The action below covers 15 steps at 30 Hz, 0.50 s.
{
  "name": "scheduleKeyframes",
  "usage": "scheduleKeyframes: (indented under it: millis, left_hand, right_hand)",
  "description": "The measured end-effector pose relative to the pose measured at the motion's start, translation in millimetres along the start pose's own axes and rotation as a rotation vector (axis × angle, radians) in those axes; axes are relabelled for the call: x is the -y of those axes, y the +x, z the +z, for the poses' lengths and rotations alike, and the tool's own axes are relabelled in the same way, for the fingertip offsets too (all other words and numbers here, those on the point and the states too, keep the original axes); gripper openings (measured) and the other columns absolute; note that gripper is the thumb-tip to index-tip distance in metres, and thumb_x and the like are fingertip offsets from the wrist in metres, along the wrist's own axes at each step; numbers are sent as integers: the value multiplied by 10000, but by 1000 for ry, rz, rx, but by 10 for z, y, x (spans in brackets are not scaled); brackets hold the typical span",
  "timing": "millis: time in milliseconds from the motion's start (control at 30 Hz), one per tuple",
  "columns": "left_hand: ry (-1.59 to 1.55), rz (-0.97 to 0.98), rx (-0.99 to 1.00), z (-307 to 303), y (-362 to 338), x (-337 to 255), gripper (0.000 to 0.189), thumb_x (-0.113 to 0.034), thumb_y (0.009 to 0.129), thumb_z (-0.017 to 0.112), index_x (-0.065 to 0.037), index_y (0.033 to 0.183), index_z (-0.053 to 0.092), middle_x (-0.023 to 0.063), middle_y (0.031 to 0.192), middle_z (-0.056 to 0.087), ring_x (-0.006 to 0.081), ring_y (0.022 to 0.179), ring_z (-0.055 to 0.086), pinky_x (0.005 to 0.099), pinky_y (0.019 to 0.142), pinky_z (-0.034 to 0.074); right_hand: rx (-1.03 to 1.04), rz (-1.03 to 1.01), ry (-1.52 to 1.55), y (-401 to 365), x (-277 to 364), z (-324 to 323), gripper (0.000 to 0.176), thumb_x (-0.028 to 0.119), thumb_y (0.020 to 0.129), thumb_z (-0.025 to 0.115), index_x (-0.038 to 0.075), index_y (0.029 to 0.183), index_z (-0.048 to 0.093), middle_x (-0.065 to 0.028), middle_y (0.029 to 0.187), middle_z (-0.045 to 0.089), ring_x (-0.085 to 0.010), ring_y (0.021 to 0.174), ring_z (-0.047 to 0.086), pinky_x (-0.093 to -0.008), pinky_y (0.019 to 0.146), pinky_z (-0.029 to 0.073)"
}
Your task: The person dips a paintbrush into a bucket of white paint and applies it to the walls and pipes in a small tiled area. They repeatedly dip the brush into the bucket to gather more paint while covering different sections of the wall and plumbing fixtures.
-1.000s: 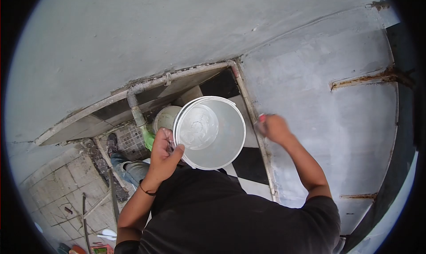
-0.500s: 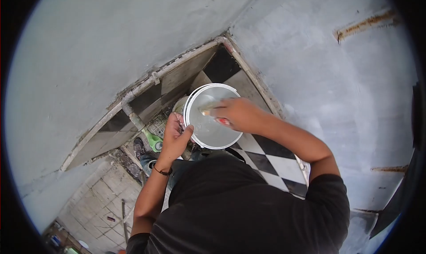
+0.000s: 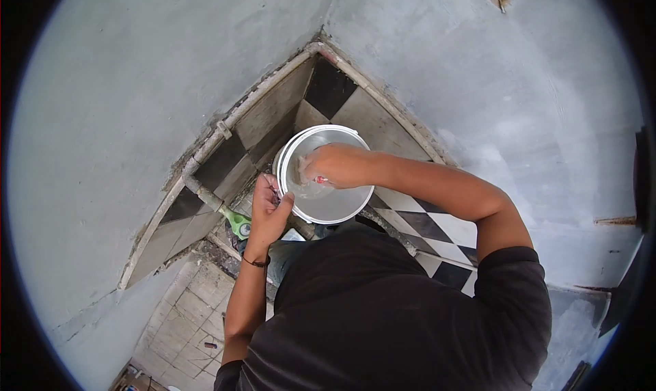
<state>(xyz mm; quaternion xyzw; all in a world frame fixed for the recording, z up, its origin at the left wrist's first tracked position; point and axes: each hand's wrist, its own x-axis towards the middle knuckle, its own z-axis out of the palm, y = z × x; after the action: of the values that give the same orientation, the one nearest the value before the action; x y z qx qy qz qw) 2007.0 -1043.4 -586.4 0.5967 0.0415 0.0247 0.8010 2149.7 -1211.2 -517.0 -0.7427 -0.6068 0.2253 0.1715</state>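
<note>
My left hand (image 3: 270, 206) grips the near-left side of a white plastic bucket (image 3: 357, 208), its thumb on the rim. The bucket's mouth faces up toward me, and the inside looks pale grey. Reaching in over the right side of the rim, my right hand (image 3: 339, 165) is down inside the bucket. Its fingers are closed around a tool that looks like a paintbrush (image 3: 320, 180); a small red part of it shows. My hand hides most of the brush, and I cannot make out its tip clearly.
Grey painted walls (image 3: 150, 83) meet in a corner ahead. A pipe (image 3: 260, 90) runs along them above black and white tiles (image 3: 331, 87). A green plastic piece (image 3: 238, 224) is beside my left wrist. Worn floor tiles (image 3: 181, 322) lie at the lower left.
My right hand has moved left and deeper into the bucket with the paintbrush. My left hand keeps its hold on the bucket. The view has turned slightly.
</note>
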Motion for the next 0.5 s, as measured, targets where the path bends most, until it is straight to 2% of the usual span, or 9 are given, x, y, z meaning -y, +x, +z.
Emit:
scheduleKeyframes:
  millis: [33,100,133,200,233,300,367,433,500]
  left_hand:
    - [-16,7,4,24,13,-20,220,52,848,546,-66,955,393,10,879,460,78,808,461,224,738,397]
    - [-26,20,9,50,42,-31,221,51,850,547,-67,956,392,8,876,461,78,810,462,225,738,399]
    - [-8,23,-7,55,50,-8,223,52,850,547,-69,956,391,9,881,464,76,812,460,227,737,398]
    - [13,27,-27,57,47,-18,226,53,849,547,-71,956,391,10,886,467,75,815,458,229,737,396]
    - [5,20,-35,62,38,-35,230,52,848,550,-70,958,390,12,890,470,76,821,459,232,742,396]
    - [3,10,-48,56,26,-55,235,52,846,554,-70,961,389,14,895,473,77,827,460,235,746,396]
    - [84,54,-48,48,44,-77,242,51,842,561,-65,966,389,20,902,475,82,842,463,241,760,397]
    - [104,62,-39,75,70,-96,244,50,840,564,-64,966,388,21,901,473,84,845,463,241,763,397]
    - [125,77,-37,112,102,-109,246,49,838,566,-63,966,388,23,901,470,85,847,463,242,766,397]
  right_hand:
    - [-8,7,1,-18,24,26,120,65,762,627,67,876,662,-145,882,630,-351,858,625,-447,762,490]
    - [179,21,-6,-30,81,86,133,45,751,637,72,873,683,-149,844,652,-358,803,633,-455,731,497]
    - [174,18,-9,-44,74,106,133,45,751,637,72,873,683,-149,844,652,-358,803,633,-455,731,497]
    - [146,167,46,-103,50,129,144,47,738,659,78,874,698,-156,820,664,-358,773,641,-453,714,504]
    - [145,162,47,-135,12,109,144,47,738,659,78,874,698,-156,820,664,-358,773,641,-453,714,504]
    - [-122,257,139,-176,-76,23,134,71,735,679,68,868,701,-157,803,671,-347,789,652,-432,729,509]
    - [-137,335,117,-171,-123,41,150,84,730,691,66,877,709,-156,819,679,-339,796,660,-413,742,513]
    - [-55,481,123,-155,-198,159,147,82,727,687,57,870,713,-156,839,689,-337,799,664,-405,756,517]
    - [-73,503,173,-136,-170,150,161,87,718,695,49,873,713,-167,855,690,-343,831,665,-406,772,518]
